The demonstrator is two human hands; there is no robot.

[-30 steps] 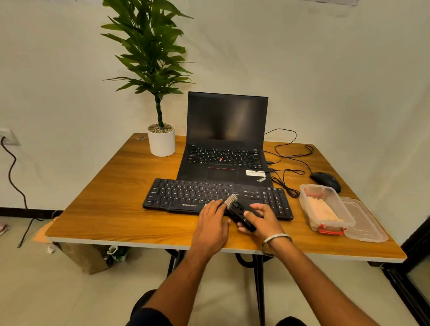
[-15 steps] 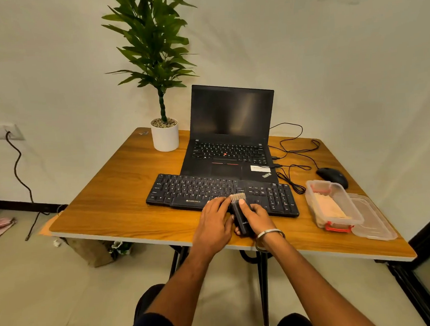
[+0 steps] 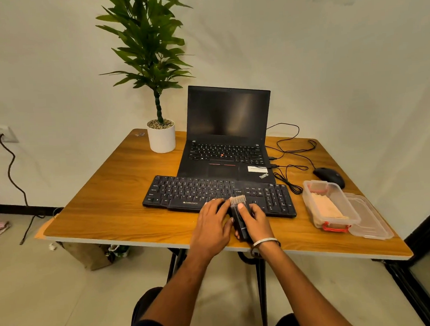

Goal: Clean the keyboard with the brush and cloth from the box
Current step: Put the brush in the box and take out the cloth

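Note:
A black keyboard (image 3: 185, 190) lies on the wooden table (image 3: 105, 206) in front of a laptop. My right hand (image 3: 257, 222) grips a black brush (image 3: 239, 221) with pale bristles that point away from me and rest on the keys near the keyboard's front edge. My left hand (image 3: 211, 229) lies beside the brush with its fingers on the keyboard's front edge and touching the brush body. A clear plastic box (image 3: 329, 205) with a folded tan cloth (image 3: 325, 206) inside stands to the right.
An open black laptop (image 3: 230, 136) sits behind the keyboard, a potted plant (image 3: 161, 138) to its left. A black mouse (image 3: 329, 176) and tangled cables (image 3: 290, 162) lie at the back right. The box's lid (image 3: 368, 218) rests beside the box.
The brush has swung from a slant to pointing straight away from me, bristles now on the keys. My view has shifted closer and slightly left.

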